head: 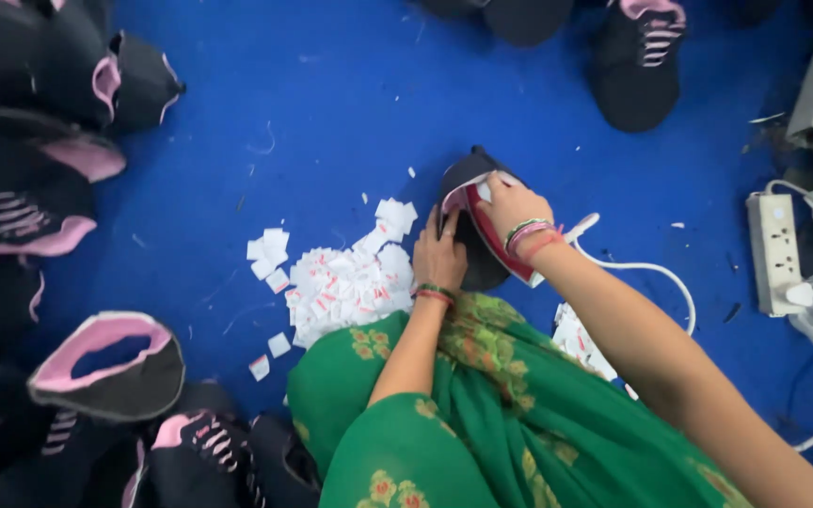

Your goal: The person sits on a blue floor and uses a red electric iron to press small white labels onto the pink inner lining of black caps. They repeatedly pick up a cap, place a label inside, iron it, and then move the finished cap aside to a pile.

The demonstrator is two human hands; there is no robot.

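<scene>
two hands worked mid-floor: the right hand (510,202) clenched an iron (486,235), likely heavy, best held by its handle; the left hand (439,254) pressed flat, grip released, on a soft black shoe piece (477,268) beside paper labels (345,282).

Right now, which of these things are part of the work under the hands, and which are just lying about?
In use:
- iron, gripped by the right hand
- black shoe upper under the iron, steadied by the left hand
- pile of small white labels beside it

Lying about:
- heaps of black and pink uppers
- power strip
- finished upper at the top
</scene>
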